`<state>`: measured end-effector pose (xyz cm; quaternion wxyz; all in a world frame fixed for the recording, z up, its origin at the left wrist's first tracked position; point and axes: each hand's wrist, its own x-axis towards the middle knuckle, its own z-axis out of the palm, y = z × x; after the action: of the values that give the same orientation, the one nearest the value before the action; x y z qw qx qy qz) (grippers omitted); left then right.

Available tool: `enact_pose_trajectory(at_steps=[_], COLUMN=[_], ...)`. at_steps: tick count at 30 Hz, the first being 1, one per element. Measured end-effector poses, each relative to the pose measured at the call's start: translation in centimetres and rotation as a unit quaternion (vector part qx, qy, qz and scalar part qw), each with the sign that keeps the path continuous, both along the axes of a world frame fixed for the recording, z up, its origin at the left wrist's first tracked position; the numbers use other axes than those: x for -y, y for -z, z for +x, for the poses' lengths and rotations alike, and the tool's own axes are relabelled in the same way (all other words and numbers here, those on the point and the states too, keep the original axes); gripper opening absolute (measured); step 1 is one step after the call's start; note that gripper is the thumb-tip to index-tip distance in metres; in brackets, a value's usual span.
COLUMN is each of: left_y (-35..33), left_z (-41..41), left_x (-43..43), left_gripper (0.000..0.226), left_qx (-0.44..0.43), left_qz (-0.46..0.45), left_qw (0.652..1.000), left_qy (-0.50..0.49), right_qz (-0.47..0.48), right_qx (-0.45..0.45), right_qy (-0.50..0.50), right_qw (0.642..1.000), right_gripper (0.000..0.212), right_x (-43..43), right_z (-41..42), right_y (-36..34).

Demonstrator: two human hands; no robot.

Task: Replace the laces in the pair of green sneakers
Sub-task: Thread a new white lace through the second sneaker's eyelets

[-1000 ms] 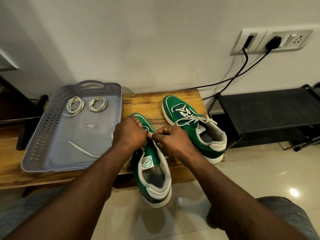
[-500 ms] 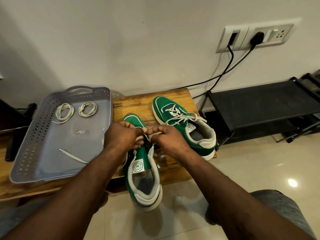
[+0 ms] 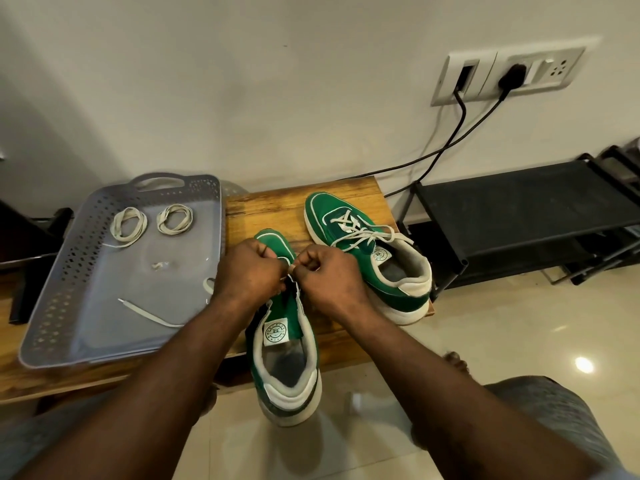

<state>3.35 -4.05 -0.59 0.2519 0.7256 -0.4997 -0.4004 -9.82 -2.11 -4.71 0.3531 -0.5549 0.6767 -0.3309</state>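
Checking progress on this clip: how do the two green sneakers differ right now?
The near sneaker shows no lacing over its tongue; the far sneaker has a loose white lace criss-crossed. The left hand grips the near sneaker and the right hand pinches a lace tip at its eyelets; the far sneaker is untouched. The near sneaker's heel overhangs the table edge; the far sneaker sits further back. Both are green with white soles.

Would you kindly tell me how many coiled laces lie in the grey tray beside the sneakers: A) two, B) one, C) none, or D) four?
A: a left coiled lace and a right coiled lace lie side by side at the far end of the grey tray, apart from the loose lace that lies nearer the person.
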Motion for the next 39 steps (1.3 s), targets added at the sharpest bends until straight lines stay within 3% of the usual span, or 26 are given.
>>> enact_pose_trajectory(at_steps=[7,10,13,16,18,20,24,29,32,34,36,39], left_y=[-0.6,-0.4,-0.2,-0.2,-0.3,-0.1,0.1,0.0,0.0,0.0,-0.1,-0.3], left_z=[0.0,0.3,0.6,0.5,0.4,0.5,0.8,0.4,0.4,0.5,0.5,0.4], left_x=[-0.3,-0.2,-0.2,-0.2,-0.1,0.0,0.1,0.1,0.2,0.1,0.0,0.0], left_gripper=[0.005,0.006,0.012,0.011,0.015,0.017,0.017,0.014,0.008,0.008,0.009,0.015], left_qx=[0.071,0.073,0.044,0.028,0.014,0.003,-0.001,0.061,0.061,0.059,0.067,0.061], left_qz=[0.006,0.009,0.014,0.027,0.034,0.045,0.046,0.011,-0.004,-0.008,-0.007,0.003], left_qw=[0.993,0.992,0.994,0.993,0.993,0.994,0.994,0.989,0.988,0.988,0.986,0.987], left_qy=[0.091,0.104,0.103,0.109,0.108,0.102,0.102,0.134,0.140,0.144,0.151,0.148], right_qz=[-0.069,-0.173,-0.268,-0.171,-0.016,0.077,0.038,-0.013,-0.146,-0.184,-0.152,-0.005], right_qx=[-0.170,-0.070,0.089,0.114,0.087,0.062,0.085,0.121,0.184,0.239,0.261,0.201], right_qy=[-0.016,0.087,0.198,0.182,0.122,0.064,0.075,0.111,0.211,0.268,0.263,0.172], right_qw=[0.983,0.979,0.939,0.962,0.989,0.993,0.993,0.986,0.949,0.915,0.916,0.964], right_gripper=[0.008,0.010,0.011,0.011,0.043,0.054,0.024,0.031,0.026,0.023,0.024,0.033], right_x=[-0.2,0.6,1.3,0.5,0.0,-0.2,0.1,0.6,1.4,1.7,1.5,0.3], right_z=[0.8,-0.6,-2.3,-1.2,-0.2,0.7,1.0,0.7,-0.8,-1.9,-1.9,-0.1], right_y=[-1.2,-3.0,-4.8,-4.4,-2.4,-0.6,0.9,-0.9,-4.5,-6.2,-5.8,-2.5])
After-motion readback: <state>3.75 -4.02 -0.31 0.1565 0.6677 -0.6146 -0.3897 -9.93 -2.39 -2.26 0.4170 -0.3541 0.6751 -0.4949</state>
